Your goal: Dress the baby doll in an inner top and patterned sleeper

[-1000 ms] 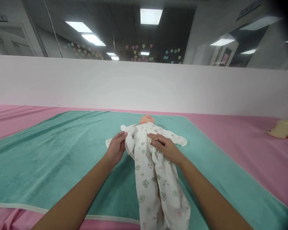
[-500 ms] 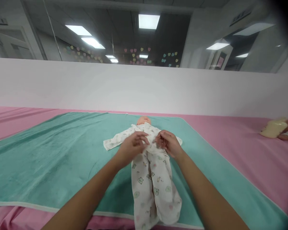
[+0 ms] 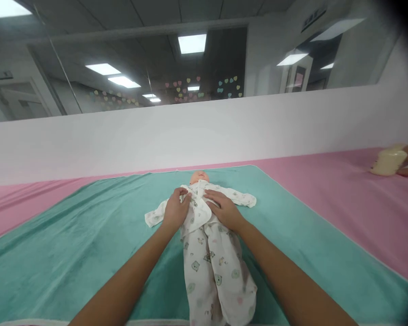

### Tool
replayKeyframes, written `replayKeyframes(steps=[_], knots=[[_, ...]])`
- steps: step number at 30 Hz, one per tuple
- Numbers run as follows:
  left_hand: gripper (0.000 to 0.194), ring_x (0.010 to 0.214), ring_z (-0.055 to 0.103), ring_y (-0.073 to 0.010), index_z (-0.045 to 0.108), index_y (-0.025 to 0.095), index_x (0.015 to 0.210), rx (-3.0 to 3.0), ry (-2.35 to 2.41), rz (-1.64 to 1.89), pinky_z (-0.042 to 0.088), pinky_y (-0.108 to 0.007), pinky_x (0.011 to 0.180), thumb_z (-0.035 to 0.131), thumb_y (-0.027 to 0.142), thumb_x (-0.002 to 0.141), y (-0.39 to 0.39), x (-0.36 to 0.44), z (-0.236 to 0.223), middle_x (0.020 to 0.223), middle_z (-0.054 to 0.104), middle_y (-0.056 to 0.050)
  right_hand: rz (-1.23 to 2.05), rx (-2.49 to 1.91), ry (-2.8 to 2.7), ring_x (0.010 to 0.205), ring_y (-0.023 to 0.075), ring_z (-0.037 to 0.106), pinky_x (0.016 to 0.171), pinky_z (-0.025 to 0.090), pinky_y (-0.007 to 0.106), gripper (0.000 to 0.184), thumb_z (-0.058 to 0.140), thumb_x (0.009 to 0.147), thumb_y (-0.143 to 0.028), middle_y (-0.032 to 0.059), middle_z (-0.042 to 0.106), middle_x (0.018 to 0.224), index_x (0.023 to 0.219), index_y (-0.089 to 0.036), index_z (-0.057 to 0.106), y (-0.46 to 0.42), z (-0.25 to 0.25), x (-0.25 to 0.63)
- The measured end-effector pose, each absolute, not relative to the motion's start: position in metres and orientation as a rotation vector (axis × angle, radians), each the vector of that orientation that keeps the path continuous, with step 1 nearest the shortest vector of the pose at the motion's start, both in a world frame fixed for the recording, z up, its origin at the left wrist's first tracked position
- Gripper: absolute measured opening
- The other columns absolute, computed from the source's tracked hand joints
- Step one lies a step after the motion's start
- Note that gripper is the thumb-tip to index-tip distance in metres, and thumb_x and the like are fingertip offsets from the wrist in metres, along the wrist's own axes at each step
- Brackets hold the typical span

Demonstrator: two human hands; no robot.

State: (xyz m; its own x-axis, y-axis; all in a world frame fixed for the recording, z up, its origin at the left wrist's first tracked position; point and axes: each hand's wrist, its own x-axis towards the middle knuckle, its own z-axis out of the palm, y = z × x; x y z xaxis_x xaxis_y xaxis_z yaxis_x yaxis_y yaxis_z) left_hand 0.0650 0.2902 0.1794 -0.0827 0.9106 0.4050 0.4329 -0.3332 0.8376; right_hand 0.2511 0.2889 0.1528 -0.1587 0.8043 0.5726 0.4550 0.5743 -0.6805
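Observation:
A baby doll (image 3: 199,176) lies on its back, head toward the wall, its sleeves spread to both sides. It wears a white printed wrap top (image 3: 200,213) and matching trousers (image 3: 224,267) whose legs reach toward me. At the chest, my left hand (image 3: 177,210) has thumb and fingers closed on the left part of the top's front. My right hand (image 3: 225,210) rests on the other side of the chest, fingers stretched out flat over the cloth. A loose rounded flap of the top shows between both hands.
Under the doll is a teal blanket (image 3: 98,244) with pale edging, spread over a pink cover (image 3: 353,199). A white wall (image 3: 149,140) with glass above stands behind. At far right is a pale yellow, rounded object (image 3: 389,162) beside a limb cut off by the frame.
Both hands have come down from just above the doll onto the chest of the top. The right hand's fingers have uncurled. The doll's right-side sleeve now shows more fully, and the camera view has tilted.

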Motion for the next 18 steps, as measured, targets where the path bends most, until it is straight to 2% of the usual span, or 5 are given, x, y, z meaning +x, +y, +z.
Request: replayKeyframes(steps=[6, 11, 13, 16, 18], knots=[[0.055, 0.102, 0.054, -0.0315, 0.045, 0.022, 0.121, 1.879, 1.564, 1.1, 0.036, -0.04, 0.086, 0.046, 0.056, 0.078, 0.327, 0.087, 0.175, 0.109, 0.06, -0.014, 0.436, -1.006, -1.949, 0.126, 0.0176, 0.038, 0.108, 0.029, 0.039, 0.035, 0.041, 0.087, -0.04, -0.0012, 0.054, 0.126, 0.113, -0.028, 0.06, 0.289, 0.155, 0.253], [0.045, 0.106, 0.052, -0.0297, 0.046, 0.025, 0.123, 1.936, 1.408, 1.125, 0.036, -0.042, 0.09, 0.048, 0.029, 0.078, 0.331, 0.094, 0.174, 0.118, 0.057, -0.01, 0.414, -1.003, -2.098, 0.131, 0.0178, 0.028, 0.11, 0.024, 0.038, 0.041, 0.041, 0.086, -0.043, -0.0029, 0.045, 0.134, 0.123, -0.029, 0.052, 0.287, 0.16, 0.257], [0.044, 0.116, 0.046, -0.0255, 0.047, 0.027, 0.121, 1.912, 1.228, 1.178, 0.032, -0.04, 0.097, 0.046, 0.021, 0.078, 0.328, 0.089, 0.171, 0.126, 0.051, -0.006, 0.465, -1.008, -2.24, 0.136, 0.0224, 0.017, 0.111, 0.019, 0.042, 0.058, 0.051, 0.079, -0.051, -0.0028, 0.031, 0.143, 0.131, -0.03, 0.041, 0.282, 0.164, 0.26], [0.042, 0.128, 0.033, -0.0198, 0.046, 0.026, 0.122, 1.818, 0.915, 1.232, 0.027, -0.033, 0.105, 0.048, 0.023, 0.08, 0.32, 0.082, 0.167, 0.136, 0.042, -0.003, 0.542, -1.01, -2.408, 0.137, 0.0285, 0.002, 0.112, 0.01, 0.046, 0.09, 0.065, 0.065, -0.055, -0.003, 0.012, 0.148, 0.14, -0.032, 0.019, 0.272, 0.171, 0.264], [0.041, 0.129, 0.033, -0.0188, 0.045, 0.025, 0.122, 1.758, 0.795, 1.253, 0.028, -0.031, 0.105, 0.05, 0.027, 0.082, 0.314, 0.079, 0.165, 0.136, 0.041, -0.004, 0.534, -1.03, -2.441, 0.137, 0.0296, 0.001, 0.112, 0.009, 0.048, 0.095, 0.066, 0.065, -0.053, -0.0026, 0.009, 0.149, 0.141, -0.033, 0.013, 0.267, 0.173, 0.264]])
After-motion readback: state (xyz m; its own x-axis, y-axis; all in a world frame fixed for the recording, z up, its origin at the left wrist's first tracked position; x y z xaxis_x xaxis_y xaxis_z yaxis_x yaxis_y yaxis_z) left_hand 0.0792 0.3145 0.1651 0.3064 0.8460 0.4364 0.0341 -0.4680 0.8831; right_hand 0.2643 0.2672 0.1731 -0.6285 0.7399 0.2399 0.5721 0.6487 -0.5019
